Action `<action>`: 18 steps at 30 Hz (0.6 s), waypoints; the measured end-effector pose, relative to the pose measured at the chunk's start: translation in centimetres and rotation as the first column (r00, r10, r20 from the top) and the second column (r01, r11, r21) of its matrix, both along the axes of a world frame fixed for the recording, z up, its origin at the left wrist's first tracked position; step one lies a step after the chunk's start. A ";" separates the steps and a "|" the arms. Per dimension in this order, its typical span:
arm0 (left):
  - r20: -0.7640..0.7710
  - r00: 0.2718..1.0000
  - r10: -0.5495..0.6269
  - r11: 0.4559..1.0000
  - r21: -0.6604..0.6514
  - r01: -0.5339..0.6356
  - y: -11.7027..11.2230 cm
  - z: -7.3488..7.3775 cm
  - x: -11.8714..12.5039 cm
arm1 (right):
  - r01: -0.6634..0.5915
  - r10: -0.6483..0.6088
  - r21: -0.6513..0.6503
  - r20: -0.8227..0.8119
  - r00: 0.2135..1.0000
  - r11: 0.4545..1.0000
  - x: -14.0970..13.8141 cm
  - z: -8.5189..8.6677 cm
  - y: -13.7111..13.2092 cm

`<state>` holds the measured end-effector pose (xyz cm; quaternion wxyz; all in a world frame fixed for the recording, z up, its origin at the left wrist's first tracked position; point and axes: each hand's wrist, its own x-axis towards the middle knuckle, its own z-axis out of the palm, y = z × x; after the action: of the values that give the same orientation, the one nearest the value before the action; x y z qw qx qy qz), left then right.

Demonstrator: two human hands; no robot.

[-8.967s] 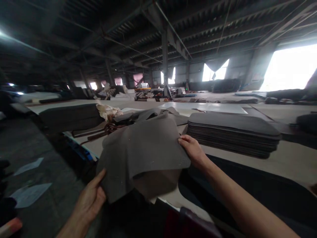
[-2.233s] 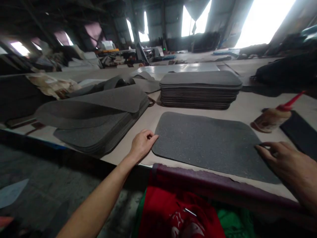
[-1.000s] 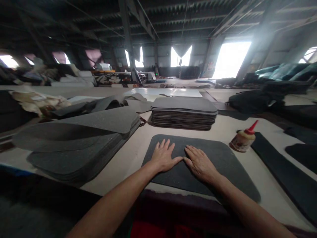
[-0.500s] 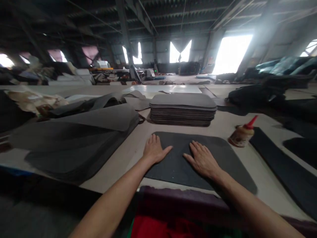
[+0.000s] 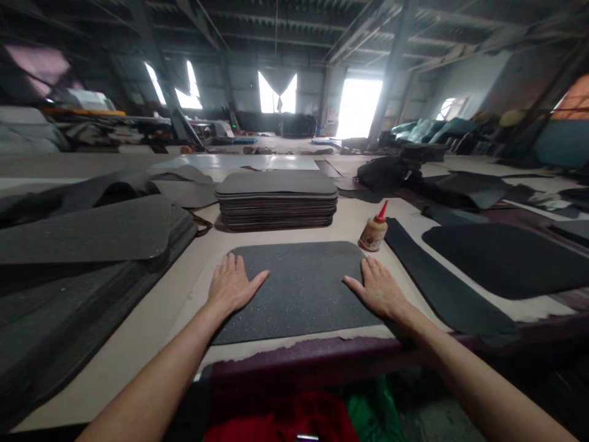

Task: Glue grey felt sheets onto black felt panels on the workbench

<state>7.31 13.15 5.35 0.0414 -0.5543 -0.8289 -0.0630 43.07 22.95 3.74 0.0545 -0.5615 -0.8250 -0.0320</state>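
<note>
A dark grey sheet (image 5: 304, 291) with rounded far corners lies flat on the table in front of me. My left hand (image 5: 232, 285) rests flat at its left edge, fingers stretched forward and thumb out over the sheet. At the right edge lies my right hand (image 5: 380, 285), also flat, its thumb pointing inward. Just beyond the right hand stands a glue bottle (image 5: 373, 233) with a red pointed nozzle. Behind the sheet is a neat stack of similar grey sheets (image 5: 276, 205).
Large dark sheets (image 5: 92, 276) are piled on the left of the table (image 5: 193, 307). On the right lie a long dark strip (image 5: 442, 282) and a wide dark rounded piece (image 5: 510, 258). A dark heap (image 5: 386, 172) sits farther back.
The view has turned to the right. My right hand has slid from the middle of the sheet out to its right edge; my left hand stays at the left edge.
</note>
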 end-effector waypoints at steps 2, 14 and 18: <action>0.003 1.000 0.006 1.000 -0.002 -0.006 0.0 0.0 0.0 | 0.022 -0.022 -0.029 -0.002 1.000 0.999 1.5 0.1 0.1; -0.012 1.000 -0.021 0.999 -0.037 0.020 -0.2 0.8 -0.5 | -0.200 0.204 0.076 -0.050 0.978 0.977 -4.5 1.9 3.7; -0.052 0.997 -0.064 0.998 -0.015 0.063 0.1 3.1 -0.5 | -0.123 0.125 0.048 -0.053 0.991 0.991 -5.0 0.4 4.8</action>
<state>6.78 13.24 8.44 0.0573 -0.5822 -0.8098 -0.0441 38.12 27.76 4.10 0.0919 -0.5086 -0.8555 -0.0315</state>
